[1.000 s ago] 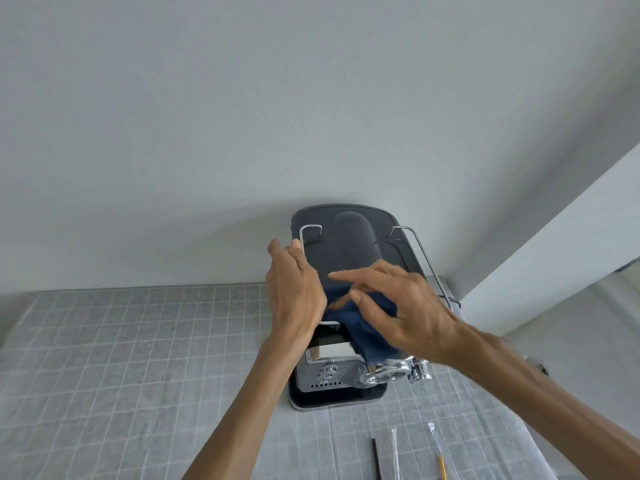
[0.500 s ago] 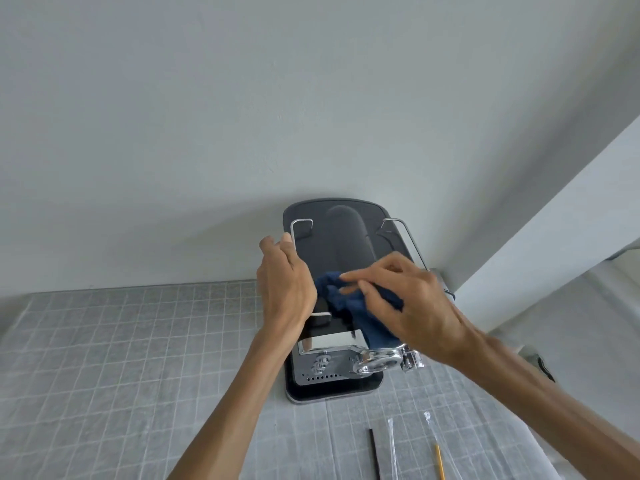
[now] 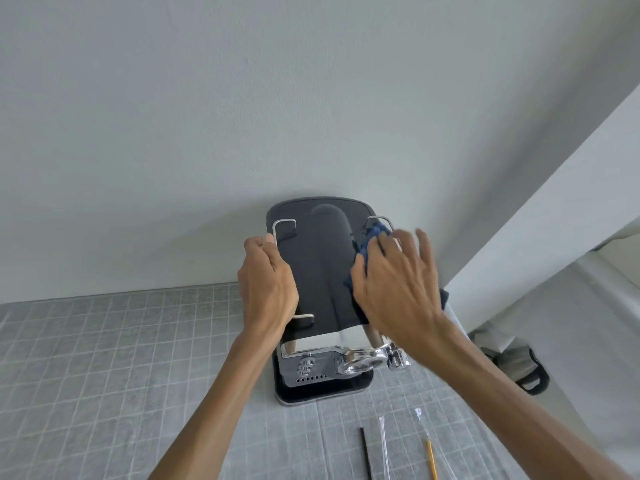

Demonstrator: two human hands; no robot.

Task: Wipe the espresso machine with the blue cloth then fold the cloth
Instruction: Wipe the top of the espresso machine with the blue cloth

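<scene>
— What do you count in front of you?

— One espresso machine (image 3: 318, 271) on the bench (image 3: 104, 358), with two wire rails on top: the left rail (image 3: 282, 225) and the right rail (image 3: 379, 221).

— And cloths?

— One blue cloth (image 3: 372, 237).

— Hands?

— Two, my left hand (image 3: 268, 282) and my right hand (image 3: 398, 282).

— Anything near the front edge?

— One black strip (image 3: 367, 455), one yellow pencil (image 3: 431, 459), and two clear plastic sleeves: the nearer sleeve (image 3: 384, 445) and the farther sleeve (image 3: 420, 415).

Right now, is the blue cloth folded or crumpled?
Crumpled. The blue cloth bunches under the right hand on the espresso machine, with no flat folds visible.
</scene>
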